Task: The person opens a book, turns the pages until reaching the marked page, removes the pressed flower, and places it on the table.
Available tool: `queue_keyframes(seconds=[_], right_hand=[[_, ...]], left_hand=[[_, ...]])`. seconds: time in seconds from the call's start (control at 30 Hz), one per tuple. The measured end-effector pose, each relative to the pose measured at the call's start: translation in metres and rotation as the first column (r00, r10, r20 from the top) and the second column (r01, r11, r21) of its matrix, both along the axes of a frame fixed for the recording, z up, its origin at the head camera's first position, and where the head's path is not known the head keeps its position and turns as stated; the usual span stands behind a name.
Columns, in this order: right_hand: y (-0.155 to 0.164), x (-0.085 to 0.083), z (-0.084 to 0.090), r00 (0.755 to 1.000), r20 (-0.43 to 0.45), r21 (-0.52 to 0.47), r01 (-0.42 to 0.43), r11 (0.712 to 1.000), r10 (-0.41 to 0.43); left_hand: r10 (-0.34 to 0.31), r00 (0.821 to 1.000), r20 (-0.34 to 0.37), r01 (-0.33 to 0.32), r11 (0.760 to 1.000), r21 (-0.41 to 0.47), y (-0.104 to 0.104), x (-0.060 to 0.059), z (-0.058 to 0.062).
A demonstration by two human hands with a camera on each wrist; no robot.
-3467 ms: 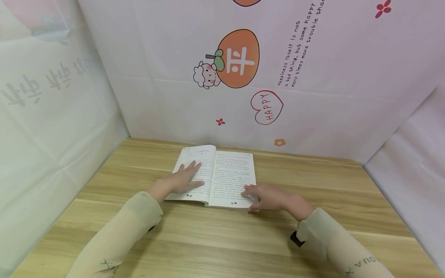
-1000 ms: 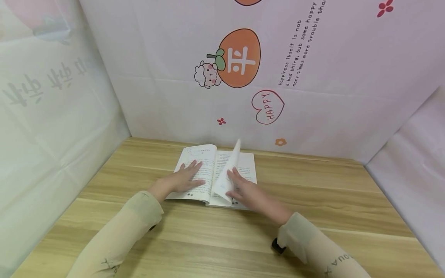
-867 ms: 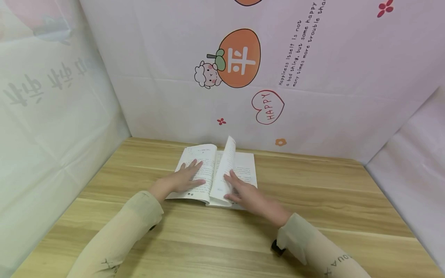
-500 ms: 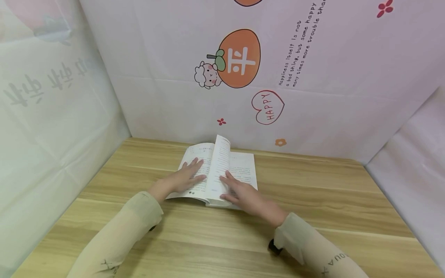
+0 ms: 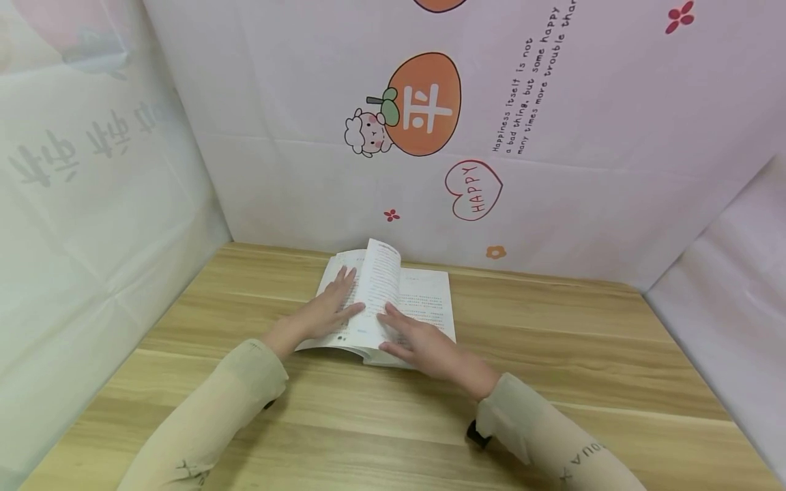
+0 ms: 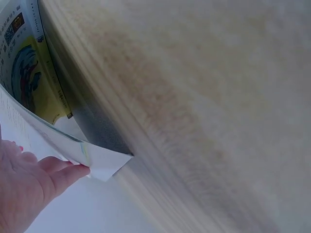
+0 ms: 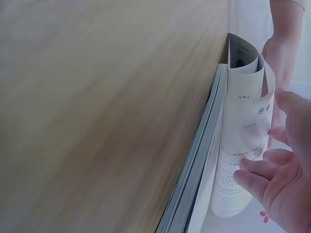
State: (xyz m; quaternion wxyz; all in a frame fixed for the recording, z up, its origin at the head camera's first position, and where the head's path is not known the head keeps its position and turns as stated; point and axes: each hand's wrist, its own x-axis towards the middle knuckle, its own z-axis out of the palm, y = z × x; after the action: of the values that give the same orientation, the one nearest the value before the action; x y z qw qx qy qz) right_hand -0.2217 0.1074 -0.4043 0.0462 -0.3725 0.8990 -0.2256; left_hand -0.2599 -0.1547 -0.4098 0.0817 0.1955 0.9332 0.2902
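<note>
A pale printed backdrop with an orange cartoon fruit and a "HAPPY" heart (image 5: 473,189) walls in the far side and both flanks of the light wooden table (image 5: 552,382), so the open room lies toward the person and out to the right of the work. On that table, near the back wall and about midway across, lies the open white paperback book with printed text (image 5: 424,307), its spine running away from the person. The left hand (image 5: 325,314) rests flat on the left-hand pages, fingers straight and spread, pinning that half down; in the left wrist view its fingertips (image 6: 68,172) reach close to the page corner. The right hand (image 5: 417,344) lies open too, fingers extended and gripping nothing — they push against the single white leaf (image 5: 377,293) that stands curved above the gutter, leaning leftward. To turn it well, the right fingers would best sweep the leaf smoothly over with light, even pressure near its lower edge, and the left hand would need to lift briefly to let it land — otherwise the sheet could buckle or crease against those fingers. The right wrist view shows the leaf (image 7: 243,145) bowed over the stacked page edges.
</note>
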Motion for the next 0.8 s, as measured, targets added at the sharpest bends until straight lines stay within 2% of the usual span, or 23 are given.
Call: queue_keyframes(seconds=[0.2, 0.47, 0.63, 0.8], right_hand=[[-0.008, 0.001, 0.001, 1.000, -0.008, -0.006, -0.027, 1.000, 0.027], [-0.019, 0.002, 0.000, 0.998, 0.026, 0.000, -0.058, 0.998, 0.058], [-0.027, 0.004, -0.002, 0.995, 0.066, 0.010, -0.074, 0.997, 0.073], [-0.033, 0.006, -0.003, 0.993, 0.057, 0.010, -0.108, 0.994, 0.107]], left_hand=[[0.010, 1.000, -0.027, -0.010, 1.000, 0.022, 0.001, 0.001, 0.001], [0.007, 0.996, -0.093, -0.004, 0.999, 0.032, 0.001, 0.002, 0.002], [-0.014, 0.997, -0.076, 0.014, 1.000, -0.008, 0.001, 0.001, 0.001], [-0.018, 0.999, -0.049, 0.014, 0.997, -0.077, 0.002, 0.001, 0.002]])
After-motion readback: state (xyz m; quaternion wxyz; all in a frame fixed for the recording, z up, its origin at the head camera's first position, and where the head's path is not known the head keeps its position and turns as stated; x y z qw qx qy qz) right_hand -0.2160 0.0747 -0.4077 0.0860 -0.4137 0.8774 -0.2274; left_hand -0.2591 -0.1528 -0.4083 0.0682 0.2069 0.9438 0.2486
